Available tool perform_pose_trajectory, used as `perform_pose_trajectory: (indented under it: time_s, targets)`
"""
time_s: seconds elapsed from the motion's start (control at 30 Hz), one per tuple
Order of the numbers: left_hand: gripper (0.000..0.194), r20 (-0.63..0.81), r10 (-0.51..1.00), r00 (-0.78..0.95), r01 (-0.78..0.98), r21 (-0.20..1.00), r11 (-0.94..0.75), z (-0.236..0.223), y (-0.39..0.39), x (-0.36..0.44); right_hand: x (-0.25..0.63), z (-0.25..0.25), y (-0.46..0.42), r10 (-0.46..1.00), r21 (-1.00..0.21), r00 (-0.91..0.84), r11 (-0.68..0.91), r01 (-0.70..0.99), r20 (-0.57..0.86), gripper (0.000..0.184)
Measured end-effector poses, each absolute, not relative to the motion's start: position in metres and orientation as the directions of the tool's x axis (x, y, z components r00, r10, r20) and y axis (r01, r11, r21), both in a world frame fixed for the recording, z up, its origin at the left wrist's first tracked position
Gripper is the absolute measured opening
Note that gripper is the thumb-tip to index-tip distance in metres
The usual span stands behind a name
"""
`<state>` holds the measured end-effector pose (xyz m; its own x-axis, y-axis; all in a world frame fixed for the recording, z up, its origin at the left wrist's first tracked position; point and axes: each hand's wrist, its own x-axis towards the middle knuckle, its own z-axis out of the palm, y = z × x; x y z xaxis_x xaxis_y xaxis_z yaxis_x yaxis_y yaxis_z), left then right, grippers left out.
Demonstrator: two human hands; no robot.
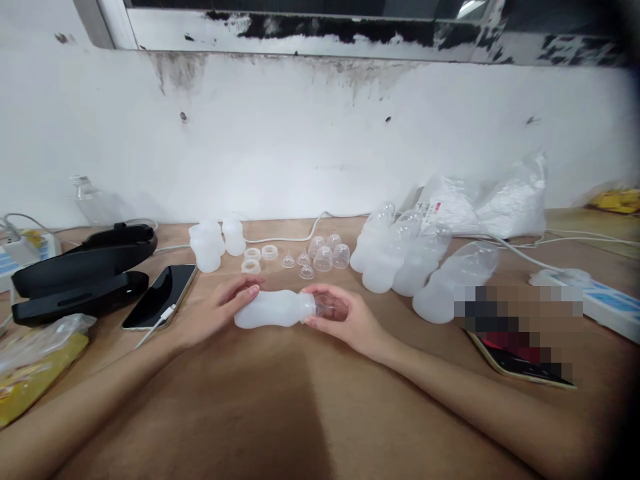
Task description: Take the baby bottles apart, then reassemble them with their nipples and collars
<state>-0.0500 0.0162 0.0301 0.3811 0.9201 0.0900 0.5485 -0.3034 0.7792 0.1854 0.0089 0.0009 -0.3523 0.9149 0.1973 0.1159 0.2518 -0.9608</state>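
A frosted white baby bottle (273, 309) lies on its side just over the table, its base to the left. My left hand (227, 300) is closed around the base end, thumb on top. The fingers of my right hand (350, 313) grip the collar ring (307, 307) at the bottle's neck, and a clear nipple (324, 306) points into that palm. Beyond the bottle sit three loose collar rings (251, 266), three clear nipples (306, 272) and several clear domed caps (323, 259). Several open bottle bodies (206, 248) stand behind my left hand.
Several capped bottles (383, 260) stand at right, before a white plastic bag (515, 200). A phone (160, 297) with a cable, a black device (85, 267) and a yellow packet (45, 367) lie left. Another phone (520, 367) and a power strip (615, 307) lie right.
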Motion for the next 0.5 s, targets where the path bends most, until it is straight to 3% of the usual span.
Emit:
perform_pose_trajectory:
  time_s: [0.1,0.2,0.37,0.5]
  targets:
    - [0.04,-0.038,0.905,0.424,0.556,0.8,-0.226,0.031,0.014,-0.048,0.186,0.0,0.009,0.909,-0.954,-0.36,0.271,0.127,0.21,0.036]
    - [0.037,0.082,0.886,0.456,0.61,0.697,-0.378,0.032,0.007,-0.045,0.185,-0.001,0.009,0.915,-0.959,-0.356,0.251,0.134,0.19,0.036]
    - [0.033,0.371,0.671,0.642,0.594,0.313,-0.741,0.027,-0.003,-0.046,0.186,0.001,0.008,0.914,-0.969,-0.375,0.215,0.123,0.155,0.038]
    - [0.031,0.506,0.385,0.772,0.481,-0.068,-0.874,0.019,-0.001,-0.05,0.188,0.003,0.011,0.902,-0.986,-0.425,0.131,0.107,0.074,0.036]
